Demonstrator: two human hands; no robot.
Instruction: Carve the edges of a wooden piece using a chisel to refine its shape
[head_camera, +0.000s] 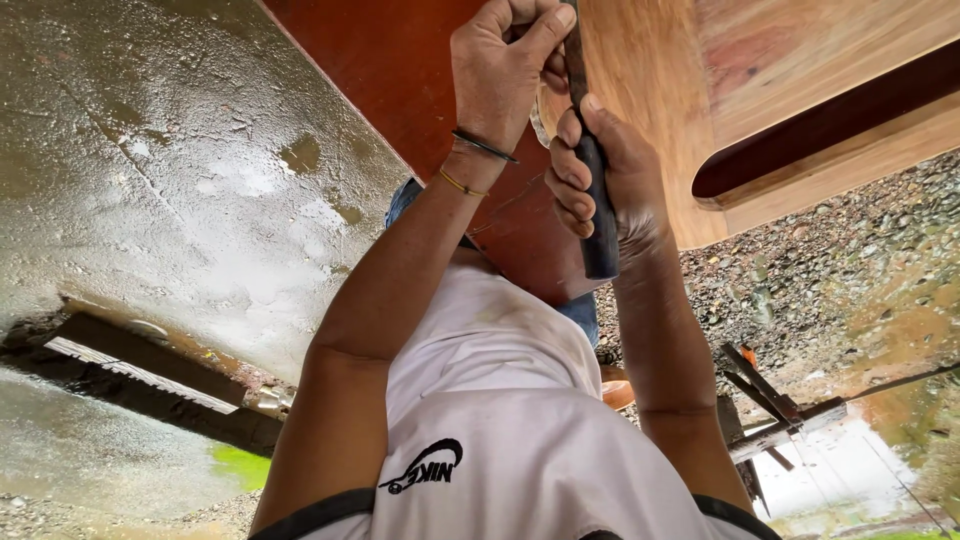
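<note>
Head view: the picture looks down past a white shirt (500, 420) to two bare arms reaching away from the body toward a wooden piece. The left hand (505, 65) is curled into a fist at the far top of the frame, its fingers pressed together and its thumb laid along the upper part of a dark, slim tool handle (598, 215); two thin bands (478, 160) circle that wrist. The right hand (605, 175) sits just nearer, fingers wrapped tight round the same handle, whose blunt lower end sticks out below the palm. The tool's working end is hidden behind the hands, so its kind cannot be told. Both hands press against a reddish-brown wooden panel (390, 60), and a lighter varnished wooden board (660, 90) with a dark slot lies just to the right. Wet concrete ground (170, 170) spreads on the left, gravel (830, 260) on the right, and some dark metal bars (765, 395) lie at the near right
</note>
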